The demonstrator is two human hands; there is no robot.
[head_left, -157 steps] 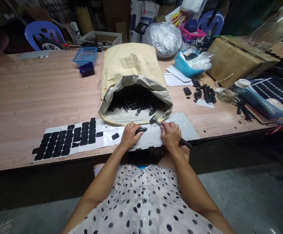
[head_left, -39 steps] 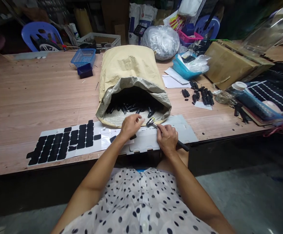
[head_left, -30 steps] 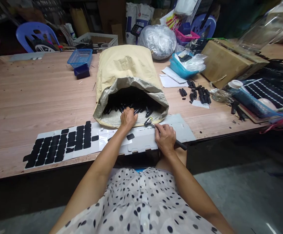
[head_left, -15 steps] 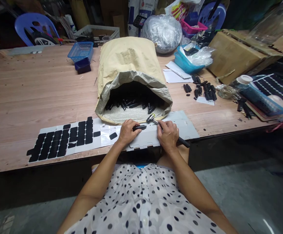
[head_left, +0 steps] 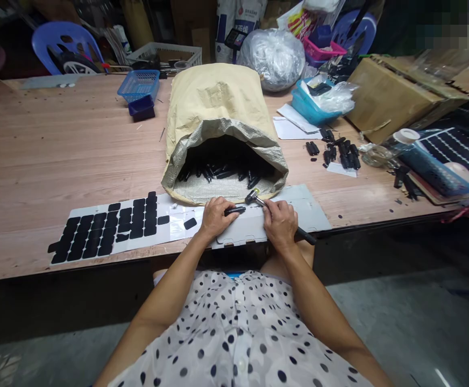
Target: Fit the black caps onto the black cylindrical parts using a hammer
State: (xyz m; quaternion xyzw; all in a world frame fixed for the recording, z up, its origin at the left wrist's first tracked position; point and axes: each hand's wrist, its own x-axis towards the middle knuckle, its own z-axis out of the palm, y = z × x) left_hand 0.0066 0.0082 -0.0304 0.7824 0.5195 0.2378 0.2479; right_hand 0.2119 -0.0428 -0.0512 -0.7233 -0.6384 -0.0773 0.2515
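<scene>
My left hand is closed on a small black plastic part and presses it down on a grey board at the table's front edge. My right hand grips a small hammer by its black handle, the metal head hovering just right of the part. Directly behind both hands a tan woven sack lies open toward me, with several more black parts inside its mouth.
A white sheet of black adhesive pads lies left of my hands. Loose black parts, papers, a blue tray and a cardboard box fill the right side. A blue basket stands at the back left on the wooden table.
My left hand reached into the sack mouth about a second ago, then came back to the grey board with a black part. The right hand kept the hammer in place.
</scene>
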